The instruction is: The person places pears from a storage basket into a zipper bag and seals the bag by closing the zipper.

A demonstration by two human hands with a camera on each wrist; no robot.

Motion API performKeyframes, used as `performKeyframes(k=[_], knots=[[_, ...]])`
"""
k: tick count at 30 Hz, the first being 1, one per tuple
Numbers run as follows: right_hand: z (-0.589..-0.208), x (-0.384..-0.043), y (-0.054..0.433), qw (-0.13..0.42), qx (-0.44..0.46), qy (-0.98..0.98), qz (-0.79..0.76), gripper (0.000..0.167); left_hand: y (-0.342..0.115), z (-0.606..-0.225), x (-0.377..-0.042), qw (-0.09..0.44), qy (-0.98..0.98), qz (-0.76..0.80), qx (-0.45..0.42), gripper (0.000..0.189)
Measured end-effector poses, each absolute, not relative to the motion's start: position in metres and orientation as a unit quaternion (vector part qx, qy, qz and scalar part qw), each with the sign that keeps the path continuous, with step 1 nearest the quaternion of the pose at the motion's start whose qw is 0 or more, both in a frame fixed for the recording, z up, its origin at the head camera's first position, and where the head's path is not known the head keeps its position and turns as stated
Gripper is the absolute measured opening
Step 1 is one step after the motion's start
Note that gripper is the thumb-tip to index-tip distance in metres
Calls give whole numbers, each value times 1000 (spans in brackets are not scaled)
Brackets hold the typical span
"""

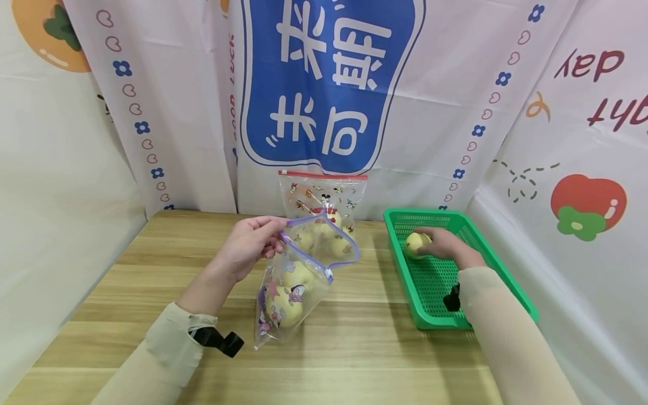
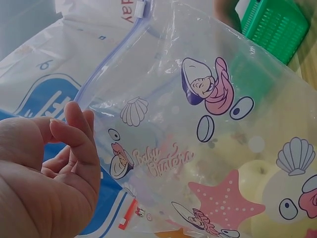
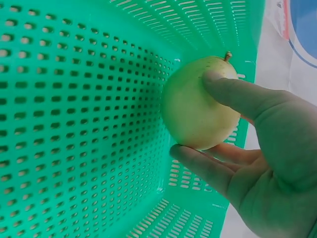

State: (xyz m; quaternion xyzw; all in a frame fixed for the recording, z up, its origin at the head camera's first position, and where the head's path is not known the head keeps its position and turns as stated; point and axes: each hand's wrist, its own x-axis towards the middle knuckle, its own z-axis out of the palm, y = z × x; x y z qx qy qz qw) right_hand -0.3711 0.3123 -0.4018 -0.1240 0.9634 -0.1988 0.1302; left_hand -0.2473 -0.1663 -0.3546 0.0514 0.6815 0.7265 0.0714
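My left hand (image 1: 253, 243) pinches the rim of a clear zip bag (image 1: 318, 284) with a purple zipper and sea-creature prints. The bag's mouth gapes toward the right, and pale yellow pears (image 1: 286, 305) lie in its lower part. In the left wrist view, thumb and fingers meet at the bag's (image 2: 163, 124) purple edge. Inside the green basket (image 1: 425, 323), my right hand (image 1: 446, 246) grips a yellow-green pear (image 1: 415, 246) near the far left corner. The right wrist view shows the thumb on top of the pear (image 3: 193, 106) and fingers beneath it.
Behind the held bag stands another clear zip bag (image 1: 291, 194) with a red zipper, holding pears against the back curtain (image 1: 192, 140). The basket sits at the right of the wooden table (image 1: 152, 270). Printed curtains also hang along both sides.
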Motion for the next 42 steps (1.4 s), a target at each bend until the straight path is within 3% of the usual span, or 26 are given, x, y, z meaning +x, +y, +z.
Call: performKeyframes(k=[10,16,24,32,42], knots=[[-391,-359,334,90,-77,953,-279,80,-166,-355,-248,72,681,727,52,42],[-381,-354,333,33,-65,923,-377,85,-165,-355,-248,72,683,725,50,44],[-355,-342,308,-4,-60,871,-488,78,-166,-355,-248,74,682,726,52,42],[-327,-314,262,-10,-126,833,-538,68,-165,-354,-248,75,683,725,51,40],[-313,-293,211,30,-189,830,-524,66,-165,-355,-248,77,683,725,53,44]])
